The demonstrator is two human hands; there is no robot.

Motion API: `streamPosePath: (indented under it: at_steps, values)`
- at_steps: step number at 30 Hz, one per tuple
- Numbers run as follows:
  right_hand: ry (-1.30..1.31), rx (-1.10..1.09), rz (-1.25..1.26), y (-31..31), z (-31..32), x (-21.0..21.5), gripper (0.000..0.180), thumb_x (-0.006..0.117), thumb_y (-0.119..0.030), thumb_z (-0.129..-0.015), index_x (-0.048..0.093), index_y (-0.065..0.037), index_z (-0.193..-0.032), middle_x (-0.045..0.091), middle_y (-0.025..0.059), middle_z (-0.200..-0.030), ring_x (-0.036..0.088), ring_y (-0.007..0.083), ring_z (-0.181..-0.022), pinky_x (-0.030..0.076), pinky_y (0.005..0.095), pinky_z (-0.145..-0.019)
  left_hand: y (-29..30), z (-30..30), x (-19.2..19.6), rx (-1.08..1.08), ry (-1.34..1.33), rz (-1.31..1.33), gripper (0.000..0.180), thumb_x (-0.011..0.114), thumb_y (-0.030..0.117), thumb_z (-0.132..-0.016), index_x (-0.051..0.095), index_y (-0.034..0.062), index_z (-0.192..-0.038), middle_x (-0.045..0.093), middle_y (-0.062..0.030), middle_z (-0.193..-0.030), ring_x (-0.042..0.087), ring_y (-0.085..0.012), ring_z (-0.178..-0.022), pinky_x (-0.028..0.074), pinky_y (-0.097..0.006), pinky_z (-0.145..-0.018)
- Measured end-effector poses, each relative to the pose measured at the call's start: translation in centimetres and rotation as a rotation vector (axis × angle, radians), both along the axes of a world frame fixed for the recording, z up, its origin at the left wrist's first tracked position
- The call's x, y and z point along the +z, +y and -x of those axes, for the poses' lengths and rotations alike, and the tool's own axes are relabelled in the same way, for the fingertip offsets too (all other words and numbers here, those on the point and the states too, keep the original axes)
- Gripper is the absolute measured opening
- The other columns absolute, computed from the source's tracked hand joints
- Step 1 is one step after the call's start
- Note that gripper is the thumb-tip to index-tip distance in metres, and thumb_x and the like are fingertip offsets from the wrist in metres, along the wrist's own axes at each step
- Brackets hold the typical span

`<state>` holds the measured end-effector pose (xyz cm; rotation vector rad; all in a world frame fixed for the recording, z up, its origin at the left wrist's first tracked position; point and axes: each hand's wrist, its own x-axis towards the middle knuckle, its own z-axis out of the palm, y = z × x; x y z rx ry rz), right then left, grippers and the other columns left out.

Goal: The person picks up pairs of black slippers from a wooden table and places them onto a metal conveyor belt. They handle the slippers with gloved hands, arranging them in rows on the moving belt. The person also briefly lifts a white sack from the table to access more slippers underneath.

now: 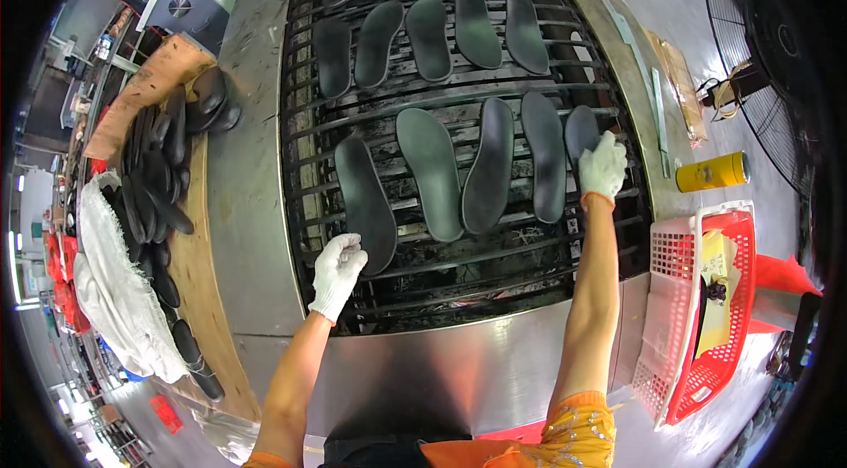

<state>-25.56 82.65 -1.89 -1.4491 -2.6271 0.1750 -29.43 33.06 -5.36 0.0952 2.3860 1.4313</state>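
Note:
Dark shoe insoles lie in rows on a slatted conveyor belt. My left hand, in a white glove, hovers with curled fingers just below the lower end of the leftmost insole in the near row. My right hand, also gloved, rests on the rightmost insole of that row; whether it grips it I cannot tell. Between them lie three more insoles. Further rows of insoles lie farther up the belt.
A heap of dark insoles sits on a board at the left, beside a white sack. At the right stand a red and pink basket and a yellow can. A large fan is at the far right.

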Motion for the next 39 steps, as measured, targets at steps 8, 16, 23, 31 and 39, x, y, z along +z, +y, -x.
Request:
streamPosePath:
  at_steps: [8, 16, 23, 31, 39]
  values:
    - [0.169, 0.833, 0.158, -20.2, 1.6, 1.5, 0.054, 0.069, -0.032, -0.084, 0.058, -0.011, -0.133, 0.044, 0.0229, -0.146, 0.04, 0.0453, -0.134, 0.037, 0.0538, -0.109, -1.2, -2.3, 3.3, -0.012, 0.02, 0.083, 0.028, 0.072, 0.011, -0.086, 0.068, 0.0046, -0.114, 0.071, -0.0098, -0.102, 0.07, -0.0177, -0.09, 0.056, -0.032, -0.084]
    - [0.092, 0.846, 0.037, -19.8, 0.2, -3.0, 0.044, 0.058, -0.018, -0.093, 0.056, -0.002, -0.135, 0.048, 0.023, -0.146, 0.044, 0.0436, -0.133, 0.035, 0.0493, -0.112, -9.3, -6.3, 6.5, 0.257, -0.135, -0.008, 0.031, 0.071, 0.015, -0.088, 0.068, 0.0036, -0.116, 0.071, -0.0049, -0.103, 0.066, -0.0143, -0.096, 0.053, -0.031, -0.089]
    - [0.199, 0.802, 0.125, -22.9, -4.4, -2.6, 0.044, 0.064, -0.018, -0.092, 0.057, 0.002, -0.13, 0.054, 0.0258, -0.136, 0.05, 0.042, -0.126, 0.04, 0.0472, -0.106, -20.6, -8.2, 7.9, 0.484, -0.012, -0.006, 0.029, 0.072, 0.017, -0.086, 0.069, 0.005, -0.112, 0.072, -0.0062, -0.1, 0.067, -0.0159, -0.095, 0.053, -0.032, -0.088]
    - [0.095, 0.869, 0.393, -32.1, -9.5, -1.3, 0.048, 0.067, -0.012, -0.085, 0.056, 0.003, -0.13, 0.055, 0.0254, -0.13, 0.054, 0.041, -0.121, 0.045, 0.0457, -0.102, -40.6, -9.3, 6.8, 0.895, 0.387, 0.036, 0.032, 0.071, 0.012, -0.085, 0.067, 0.0018, -0.115, 0.071, -0.009, -0.104, 0.068, -0.0187, -0.098, 0.054, -0.032, -0.088]
    - [0.026, 0.756, 0.478, -48.1, -13.1, 4.1, 0.048, 0.07, -0.025, -0.088, 0.064, 0.005, -0.125, 0.068, 0.025, -0.12, 0.065, 0.0362, -0.112, 0.05, 0.0414, -0.098, -64.5, -5.1, 11.6, 1.209, 0.603, 0.252, 0.044, 0.074, 0.015, -0.081, 0.065, 0.0046, -0.124, 0.071, -0.0101, -0.11, 0.069, -0.0233, -0.097, 0.05, -0.037, -0.097]
